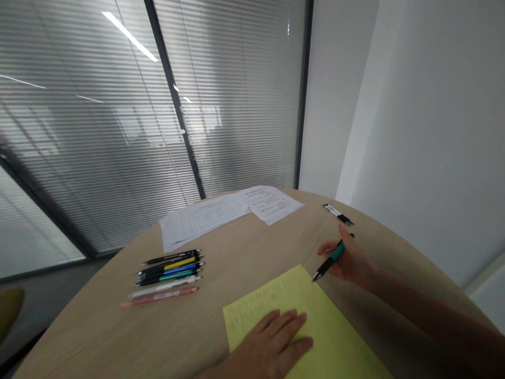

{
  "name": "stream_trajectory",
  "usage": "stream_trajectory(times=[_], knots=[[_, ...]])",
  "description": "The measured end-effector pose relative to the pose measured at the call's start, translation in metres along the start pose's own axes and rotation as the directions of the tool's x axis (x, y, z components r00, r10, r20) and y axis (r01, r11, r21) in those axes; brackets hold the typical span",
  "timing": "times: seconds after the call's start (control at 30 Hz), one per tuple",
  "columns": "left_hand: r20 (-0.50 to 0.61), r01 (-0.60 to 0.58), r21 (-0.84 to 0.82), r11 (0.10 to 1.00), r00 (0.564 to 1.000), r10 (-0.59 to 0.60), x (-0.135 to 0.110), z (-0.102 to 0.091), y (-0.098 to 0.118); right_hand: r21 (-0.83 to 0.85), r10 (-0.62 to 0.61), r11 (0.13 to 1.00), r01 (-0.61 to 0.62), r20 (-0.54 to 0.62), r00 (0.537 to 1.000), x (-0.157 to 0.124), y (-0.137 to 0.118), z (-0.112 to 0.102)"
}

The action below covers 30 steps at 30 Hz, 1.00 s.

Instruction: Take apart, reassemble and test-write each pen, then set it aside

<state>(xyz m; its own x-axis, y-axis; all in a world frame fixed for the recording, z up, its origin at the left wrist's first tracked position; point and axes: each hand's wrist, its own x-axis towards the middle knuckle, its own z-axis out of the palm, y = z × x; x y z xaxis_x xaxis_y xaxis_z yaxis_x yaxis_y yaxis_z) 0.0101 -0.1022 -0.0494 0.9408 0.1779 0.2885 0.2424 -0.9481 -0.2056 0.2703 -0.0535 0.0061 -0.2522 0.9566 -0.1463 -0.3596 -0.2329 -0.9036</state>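
Observation:
My left hand (272, 345) lies flat on a yellow sheet of paper (331, 337), its fingers spread. Faint handwriting runs along the upper part of the sheet. Just off the sheet's right edge, my right hand (349, 260) holds a green and black pen (335, 256), loosely between thumb and fingers. The pen slants with its tip down, close to the paper's upper right corner; whether the tip touches anything I cannot tell. Beyond my right hand lies a white and black pen (338, 214) on the table.
On the round wooden table (221, 263), several pens (169, 271) lie in a row at left, a pink pen (160, 297) nearest me. White printed sheets (209, 216) overlap at the far edge. Behind stand a glass partition with blinds (244, 105) and a white wall (434, 105).

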Motion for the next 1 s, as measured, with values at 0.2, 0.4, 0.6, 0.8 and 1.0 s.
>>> stream_trajectory(times=[0.2, 0.4, 0.6, 0.8, 1.0], knots=[[0.024, 0.001, -0.015, 1.0, 1.0, -0.001, 0.001, -0.004, -0.001, -0.319, -0.251, 0.921, 0.224, -0.048, 0.967, -0.006, 0.009, 0.015], [0.037, -0.055, 0.001, 0.998, 0.998, 0.055, 0.004, -0.011, -0.002, -0.435, -0.352, 0.844, 0.313, -0.008, 0.936, -0.005, 0.024, 0.022], [-0.028, -0.085, 0.021, 0.996, 0.996, 0.085, 0.004, -0.007, -0.003, -0.583, -0.379, 0.741, 0.332, 0.045, 0.924, 0.005, 0.046, 0.013], [-0.035, -0.076, 0.021, 0.997, 0.996, 0.077, 0.003, -0.005, -0.003, -0.653, -0.457, 0.672, 0.35, 0.007, 0.89, 0.007, 0.049, 0.008], [0.006, -0.071, -0.019, 0.997, 0.997, 0.071, 0.003, -0.008, -0.002, -0.724, -0.465, 0.618, 0.307, -0.022, 0.885, 0.005, 0.049, 0.009]])
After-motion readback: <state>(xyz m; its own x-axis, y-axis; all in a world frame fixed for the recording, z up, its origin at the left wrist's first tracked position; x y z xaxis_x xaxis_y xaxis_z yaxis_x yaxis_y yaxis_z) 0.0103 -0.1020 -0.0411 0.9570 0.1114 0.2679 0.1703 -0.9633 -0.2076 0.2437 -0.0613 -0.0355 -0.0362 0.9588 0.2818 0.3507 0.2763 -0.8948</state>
